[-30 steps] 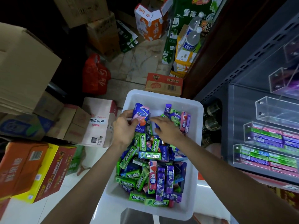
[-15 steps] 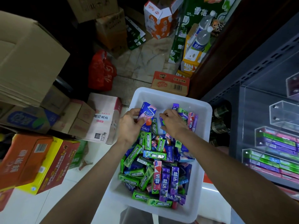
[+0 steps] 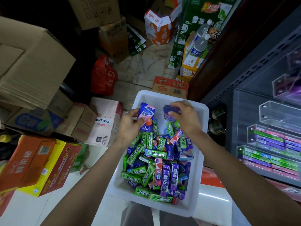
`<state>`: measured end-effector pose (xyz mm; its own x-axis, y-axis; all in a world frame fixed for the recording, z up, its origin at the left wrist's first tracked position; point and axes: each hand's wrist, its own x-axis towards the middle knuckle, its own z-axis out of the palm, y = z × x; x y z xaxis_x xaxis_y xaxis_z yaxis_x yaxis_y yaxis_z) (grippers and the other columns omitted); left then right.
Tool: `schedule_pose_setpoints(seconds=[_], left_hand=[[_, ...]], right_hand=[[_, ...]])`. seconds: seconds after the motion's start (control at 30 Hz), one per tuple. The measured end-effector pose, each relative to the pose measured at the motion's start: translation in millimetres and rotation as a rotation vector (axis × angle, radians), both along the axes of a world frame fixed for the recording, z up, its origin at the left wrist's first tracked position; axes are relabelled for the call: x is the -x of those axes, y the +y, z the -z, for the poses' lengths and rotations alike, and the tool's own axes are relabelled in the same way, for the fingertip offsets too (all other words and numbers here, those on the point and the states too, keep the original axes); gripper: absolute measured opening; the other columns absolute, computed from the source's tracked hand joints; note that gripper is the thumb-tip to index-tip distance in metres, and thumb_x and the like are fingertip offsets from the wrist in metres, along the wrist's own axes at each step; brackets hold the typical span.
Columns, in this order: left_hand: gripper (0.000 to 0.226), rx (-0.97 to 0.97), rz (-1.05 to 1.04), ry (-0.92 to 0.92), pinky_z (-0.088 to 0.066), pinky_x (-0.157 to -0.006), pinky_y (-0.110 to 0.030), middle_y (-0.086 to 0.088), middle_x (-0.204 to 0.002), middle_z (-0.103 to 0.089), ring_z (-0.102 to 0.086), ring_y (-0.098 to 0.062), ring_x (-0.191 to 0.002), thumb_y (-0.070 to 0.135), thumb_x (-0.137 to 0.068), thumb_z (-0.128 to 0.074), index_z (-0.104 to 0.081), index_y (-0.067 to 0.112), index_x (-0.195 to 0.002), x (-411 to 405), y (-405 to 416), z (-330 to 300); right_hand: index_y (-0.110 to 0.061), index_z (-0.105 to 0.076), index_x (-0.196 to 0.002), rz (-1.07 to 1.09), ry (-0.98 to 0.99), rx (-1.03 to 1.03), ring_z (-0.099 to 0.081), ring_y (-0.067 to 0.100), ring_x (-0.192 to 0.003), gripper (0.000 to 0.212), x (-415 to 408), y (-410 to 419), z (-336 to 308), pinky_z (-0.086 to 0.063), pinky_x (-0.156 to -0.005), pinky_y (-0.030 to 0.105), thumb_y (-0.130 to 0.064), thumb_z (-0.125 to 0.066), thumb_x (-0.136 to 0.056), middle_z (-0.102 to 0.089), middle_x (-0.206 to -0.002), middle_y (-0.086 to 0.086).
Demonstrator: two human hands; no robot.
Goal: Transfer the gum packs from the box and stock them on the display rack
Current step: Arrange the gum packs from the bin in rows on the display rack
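Observation:
A white plastic box (image 3: 202,162) sits in front of me, filled with several green, purple and pink gum packs (image 3: 156,162). My left hand (image 3: 130,126) grips a blue and pink gum pack (image 3: 146,115) upright at the box's far left. My right hand (image 3: 187,118) holds purple gum packs (image 3: 171,111) lifted above the box's far end. The clear acrylic display rack (image 3: 268,139) stands at the right, its lower tiers lined with green, purple and pink packs and its upper tiers mostly bare.
Cardboard cartons (image 3: 32,62) crowd the floor at left, with an orange and yellow case (image 3: 37,163) near me. A red bag (image 3: 102,79), drink cartons and water bottles (image 3: 200,44) stand at the back. A dark perforated shelf panel (image 3: 260,54) rises behind the rack.
My right hand has lifted out of the pile with purple packs in it and moved right. My left hand stays on the blue and pink pack. The view has tilted down slightly.

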<state>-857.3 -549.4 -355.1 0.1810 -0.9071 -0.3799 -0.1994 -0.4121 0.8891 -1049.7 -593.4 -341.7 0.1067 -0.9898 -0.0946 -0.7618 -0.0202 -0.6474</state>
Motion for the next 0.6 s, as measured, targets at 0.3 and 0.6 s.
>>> schedule_pose_setpoints(seconds=[0.3,0.6], left_hand=[[0.022,0.119,0.097,0.121,-0.048,-0.054,-0.015,0.004,-0.092,-0.061,-0.062,-0.005,-0.067,0.007,-0.088,-0.063,-0.054,0.011,-0.108,13,4,-76],[0.024,0.230,0.243,0.257,-0.052,-0.063,-0.021,0.005,-0.090,-0.063,-0.063,-0.003,-0.074,0.004,-0.093,-0.055,-0.049,0.011,-0.115,94,7,-159]], right_hand=[[-0.001,-0.042,-0.133,0.520,-0.937,-0.402,-0.059,0.018,-0.085,0.038,19,40,-103,-0.047,-0.089,0.043,0.006,-0.041,-0.096,-0.054,-0.095,0.004],[-0.006,-0.057,-0.096,0.440,-1.092,-0.335,-0.066,0.009,-0.064,0.022,94,84,-160,-0.058,-0.061,0.023,0.011,-0.045,-0.087,-0.064,-0.084,0.007]])
